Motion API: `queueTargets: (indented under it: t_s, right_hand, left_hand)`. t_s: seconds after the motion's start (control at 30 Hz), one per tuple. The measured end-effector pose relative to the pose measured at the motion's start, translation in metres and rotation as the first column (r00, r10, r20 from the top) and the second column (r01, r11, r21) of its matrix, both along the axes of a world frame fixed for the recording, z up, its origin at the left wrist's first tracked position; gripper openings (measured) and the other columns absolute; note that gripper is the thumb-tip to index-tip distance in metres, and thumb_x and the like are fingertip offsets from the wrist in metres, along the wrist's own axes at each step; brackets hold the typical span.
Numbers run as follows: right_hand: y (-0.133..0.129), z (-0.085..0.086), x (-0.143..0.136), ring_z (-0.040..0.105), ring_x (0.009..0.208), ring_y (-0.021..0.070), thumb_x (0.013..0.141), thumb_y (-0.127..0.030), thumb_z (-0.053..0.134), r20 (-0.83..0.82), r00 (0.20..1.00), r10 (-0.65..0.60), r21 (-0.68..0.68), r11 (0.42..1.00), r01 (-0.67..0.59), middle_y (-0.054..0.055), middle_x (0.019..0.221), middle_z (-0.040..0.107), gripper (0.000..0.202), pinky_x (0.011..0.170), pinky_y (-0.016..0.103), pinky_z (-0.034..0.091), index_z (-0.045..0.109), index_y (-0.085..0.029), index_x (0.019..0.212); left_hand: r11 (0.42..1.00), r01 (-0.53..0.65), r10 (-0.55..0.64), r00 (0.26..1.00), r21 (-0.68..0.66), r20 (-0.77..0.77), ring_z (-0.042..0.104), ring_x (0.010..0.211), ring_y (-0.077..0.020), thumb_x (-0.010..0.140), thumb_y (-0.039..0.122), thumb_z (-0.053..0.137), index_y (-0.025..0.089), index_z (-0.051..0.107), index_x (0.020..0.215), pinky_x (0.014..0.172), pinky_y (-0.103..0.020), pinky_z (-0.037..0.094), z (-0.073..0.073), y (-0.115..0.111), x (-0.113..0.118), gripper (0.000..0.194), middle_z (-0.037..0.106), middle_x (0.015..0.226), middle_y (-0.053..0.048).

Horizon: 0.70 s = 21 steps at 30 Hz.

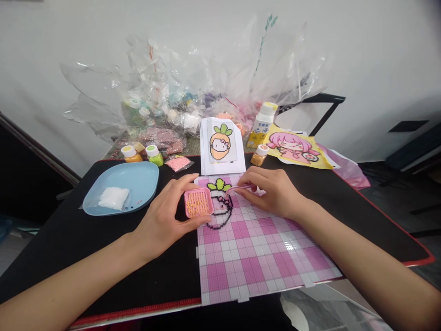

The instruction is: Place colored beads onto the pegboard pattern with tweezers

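Observation:
My left hand (165,214) holds a small pink tray (199,202) by its edges, with yellow-orange beads lying in its ridges. In my right hand (270,191) is a thin pink tool (240,186), its tip over the bead design. That design (220,225) has black outlines and green leaves and lies on a pink-and-white checked pegboard (268,248). The little tray hides part of its left side. Behind the board stands a white printed sheet (222,147) showing an orange carrot-shaped figure with a white face and green leaves.
On the left sits a blue plate (120,188) with a bag of white beads. Bead bottles (154,155) and a pink bead packet (179,163) stand behind. A brown-bead bottle (259,156), a yellow picture (296,147) and clear plastic bags (193,73) line the back.

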State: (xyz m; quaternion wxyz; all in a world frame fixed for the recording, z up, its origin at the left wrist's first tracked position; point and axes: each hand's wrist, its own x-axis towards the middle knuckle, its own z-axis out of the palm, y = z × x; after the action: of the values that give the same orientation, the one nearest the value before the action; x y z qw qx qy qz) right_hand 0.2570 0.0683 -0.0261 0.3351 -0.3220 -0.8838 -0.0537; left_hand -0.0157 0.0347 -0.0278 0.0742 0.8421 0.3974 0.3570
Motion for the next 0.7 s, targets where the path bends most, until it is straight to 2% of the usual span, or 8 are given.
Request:
queueTargets:
  t_s: [0.17,0.3,0.43,0.7]
  right_hand:
    - [-0.006,0.003,-0.01,0.061,0.068,0.0116,0.093,-0.017,0.056,-0.138,0.977,0.161,0.026,0.987,-0.159,0.006,0.085,0.066,0.008,0.056,0.023,0.048,0.062,-0.014,0.098]
    - [-0.01,0.003,-0.016,0.064,0.077,0.0152,0.094,-0.017,0.055,-0.098,0.967,0.235,0.007,0.972,-0.236,0.007,0.088,0.066,0.01,0.063,0.027,0.053,0.061,-0.015,0.101]
    - [-0.01,0.0,-0.018,0.064,0.077,0.0161,0.096,-0.018,0.052,-0.082,0.965,0.249,-0.033,0.967,-0.252,0.008,0.089,0.066,0.011,0.064,0.029,0.056,0.061,-0.015,0.102]
    - [-0.009,0.001,-0.019,0.065,0.076,0.0165,0.095,-0.016,0.054,-0.049,0.97,0.239,-0.011,0.971,-0.24,0.01,0.088,0.066,0.01,0.064,0.029,0.056,0.062,-0.013,0.1]
  left_hand:
    - [0.999,0.047,-0.047,0.999,0.014,0.002,0.065,0.1,-0.0214,0.079,0.048,0.073,0.027,0.036,0.139,0.09,-0.036,0.054,-0.002,-0.001,0.002,0.074,0.065,0.112,-0.005]
    - [0.996,0.082,-0.082,0.997,0.037,-0.003,0.064,0.101,-0.0209,0.079,0.042,0.075,0.028,0.034,0.141,0.09,-0.035,0.054,-0.002,-0.001,0.005,0.075,0.064,0.114,-0.006]
    - [0.995,0.088,-0.087,0.996,0.056,-0.015,0.063,0.101,-0.0215,0.079,0.041,0.075,0.026,0.034,0.141,0.091,-0.036,0.053,-0.001,-0.003,0.005,0.076,0.064,0.115,-0.007]
    - [0.993,0.091,-0.089,0.996,0.078,-0.03,0.063,0.1,-0.0222,0.079,0.038,0.076,0.024,0.034,0.141,0.091,-0.036,0.053,-0.001,-0.003,0.006,0.076,0.065,0.113,-0.007]
